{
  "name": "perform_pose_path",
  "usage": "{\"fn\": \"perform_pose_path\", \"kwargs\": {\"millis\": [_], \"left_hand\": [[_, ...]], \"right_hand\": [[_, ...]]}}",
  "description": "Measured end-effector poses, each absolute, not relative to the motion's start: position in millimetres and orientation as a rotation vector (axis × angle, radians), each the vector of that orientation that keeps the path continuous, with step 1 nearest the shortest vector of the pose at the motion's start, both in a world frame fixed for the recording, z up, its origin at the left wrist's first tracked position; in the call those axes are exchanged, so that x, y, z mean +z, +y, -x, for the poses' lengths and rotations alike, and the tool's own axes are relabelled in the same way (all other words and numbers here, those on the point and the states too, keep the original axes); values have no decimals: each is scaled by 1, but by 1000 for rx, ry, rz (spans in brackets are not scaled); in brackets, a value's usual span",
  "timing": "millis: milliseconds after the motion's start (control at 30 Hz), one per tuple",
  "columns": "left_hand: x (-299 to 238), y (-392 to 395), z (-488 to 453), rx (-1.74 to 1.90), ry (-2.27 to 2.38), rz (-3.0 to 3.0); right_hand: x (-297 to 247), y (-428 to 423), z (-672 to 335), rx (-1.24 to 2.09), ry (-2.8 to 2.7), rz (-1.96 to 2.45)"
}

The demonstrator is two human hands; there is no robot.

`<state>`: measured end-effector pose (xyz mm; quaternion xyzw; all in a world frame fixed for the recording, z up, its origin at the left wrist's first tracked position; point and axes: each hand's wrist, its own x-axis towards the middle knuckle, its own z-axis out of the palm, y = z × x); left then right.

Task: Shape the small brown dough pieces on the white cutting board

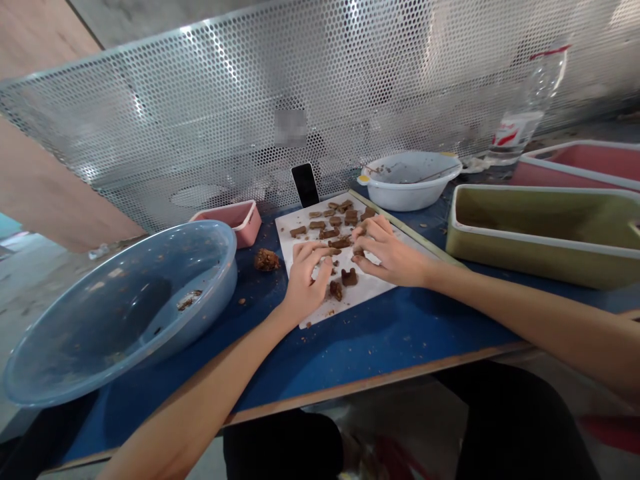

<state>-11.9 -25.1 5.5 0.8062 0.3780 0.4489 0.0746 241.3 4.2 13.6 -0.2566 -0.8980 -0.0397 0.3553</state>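
A white board [373, 285] lies on the blue table [380, 340] with several small brown pieces [330, 223] spread over it. My left hand [306, 280] rests on the board's near left part, fingers curled and pinching a brown piece [332, 251]. My right hand [387, 253] lies beside it to the right, fingers bent down onto another brown piece [358, 253]. Two more pieces [343, 283] sit just in front of both hands. A brown lump [267, 259] lies on the table left of the board.
A large blue basin [60, 373] sits at the left, a small pink box [240, 215] behind it. A black phone [305, 185] leans on the perforated metal screen [200, 107]. A white bowl [407, 190], a green tray [540, 260], a pink tray [585, 163] and a plastic bottle [520, 127] stand at the right.
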Motion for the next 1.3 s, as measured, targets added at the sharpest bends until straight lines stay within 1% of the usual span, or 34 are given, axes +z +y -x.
{"fn": "perform_pose_path", "kwargs": {"millis": [300, 533, 800, 1300], "left_hand": [[2, -18, 14, 1343, 1264, -2328], [5, -23, 9, 1314, 1238, -2278], [4, -25, 7, 1282, 1202, -2356], [5, -27, 6, 1292, 1159, -2334]], "right_hand": [[8, 8, -240, -86, -2312, 691], [4, 10, -240, -62, -2254, 713], [7, 8, -243, -123, -2247, 694], [14, -2, -240, -139, -2341, 706]]}}
